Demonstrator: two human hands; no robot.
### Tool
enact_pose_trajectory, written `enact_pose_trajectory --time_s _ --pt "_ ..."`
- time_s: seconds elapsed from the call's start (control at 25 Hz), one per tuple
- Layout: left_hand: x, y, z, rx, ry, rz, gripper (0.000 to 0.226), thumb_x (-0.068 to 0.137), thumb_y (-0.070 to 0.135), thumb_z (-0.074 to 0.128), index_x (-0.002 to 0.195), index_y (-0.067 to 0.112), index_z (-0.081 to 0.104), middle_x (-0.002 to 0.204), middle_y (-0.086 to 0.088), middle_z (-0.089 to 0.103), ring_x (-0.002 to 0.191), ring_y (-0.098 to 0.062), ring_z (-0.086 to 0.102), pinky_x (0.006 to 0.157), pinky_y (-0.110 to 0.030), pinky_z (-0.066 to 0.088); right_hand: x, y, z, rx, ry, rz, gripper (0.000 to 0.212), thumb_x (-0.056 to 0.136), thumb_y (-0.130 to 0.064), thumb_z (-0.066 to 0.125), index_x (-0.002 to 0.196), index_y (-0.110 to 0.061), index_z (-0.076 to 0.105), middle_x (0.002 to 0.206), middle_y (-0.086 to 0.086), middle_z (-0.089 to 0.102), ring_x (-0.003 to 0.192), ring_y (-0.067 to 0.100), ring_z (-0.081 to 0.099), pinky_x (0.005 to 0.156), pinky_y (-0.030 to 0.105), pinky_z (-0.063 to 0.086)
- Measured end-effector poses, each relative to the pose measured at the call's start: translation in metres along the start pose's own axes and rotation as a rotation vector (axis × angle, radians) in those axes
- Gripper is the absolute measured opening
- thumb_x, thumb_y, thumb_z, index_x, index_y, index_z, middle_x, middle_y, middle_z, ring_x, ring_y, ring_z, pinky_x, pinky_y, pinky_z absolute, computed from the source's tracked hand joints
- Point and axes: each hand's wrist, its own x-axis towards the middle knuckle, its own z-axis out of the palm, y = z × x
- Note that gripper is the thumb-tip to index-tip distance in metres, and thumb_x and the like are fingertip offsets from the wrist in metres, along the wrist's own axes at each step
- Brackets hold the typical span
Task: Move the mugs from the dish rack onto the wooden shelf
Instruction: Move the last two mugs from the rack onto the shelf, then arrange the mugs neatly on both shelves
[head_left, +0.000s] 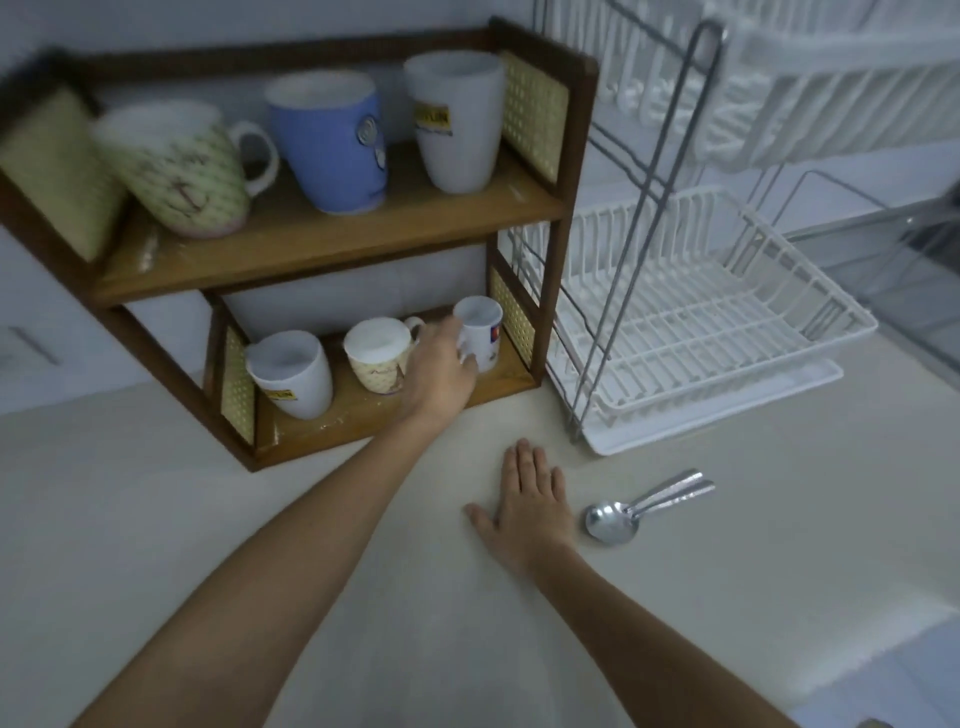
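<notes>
The wooden shelf (332, 244) stands on the counter with two levels. Its top level holds a green patterned mug (176, 171), a blue mug (332, 145) and a tall white mug (457, 124). On the bottom level stand a white mug with a yellow label (293, 374), a small patterned mug (376, 358) and a small white mug (483, 332) at the right end. My left hand (441, 369) reaches into the bottom level, fingers wrapped on the small white mug. My right hand (530, 499) lies flat on the counter, fingers apart. The white dish rack (727, 322) holds no mugs.
Two metal spoons (628, 512) lie on the counter just right of my right hand. The rack's drip tray (727, 415) sits under it. A metal sink edge (893, 249) shows at far right.
</notes>
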Motion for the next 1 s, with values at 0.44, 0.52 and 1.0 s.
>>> enact_pose_trajectory --time_s 0.44,0.52,1.0 --pt "0.011 0.033 -0.242 0.102 0.419 0.332 0.02 0.088 0.023 0.059 0.105 0.015 0.066 0.086 -0.001 0.073 0.077 -0.016 0.069 0.071 -0.036 0.057 0.024 -0.099 -0.23 0.359 0.741 -0.552 0.024 0.085 -0.024 0.056 0.106 -0.015 0.064 0.095 0.006 0.069 0.091 0.026 0.063 0.071 0.037 0.052" --pt "0.036 0.037 -0.271 0.23 0.341 0.182 0.029 0.088 0.022 0.06 0.116 0.015 0.062 0.113 -0.008 0.068 0.104 -0.024 0.063 0.09 -0.036 0.051 0.047 -0.123 -0.278 0.327 0.726 -0.633 0.03 0.086 -0.024 0.055 0.113 -0.014 0.062 0.105 0.008 0.067 0.099 0.027 0.061 0.078 0.037 0.051" --pt "0.103 0.007 -0.301 0.755 -0.28 -0.165 0.079 0.085 0.049 0.06 0.149 0.03 0.018 0.149 -0.013 0.037 0.131 -0.032 0.042 0.104 -0.041 0.041 0.143 -0.188 -0.394 -0.552 -0.088 -0.751 0.087 0.077 -0.034 0.071 0.149 -0.03 0.021 0.154 0.008 0.031 0.134 0.03 0.036 0.106 0.045 0.037"
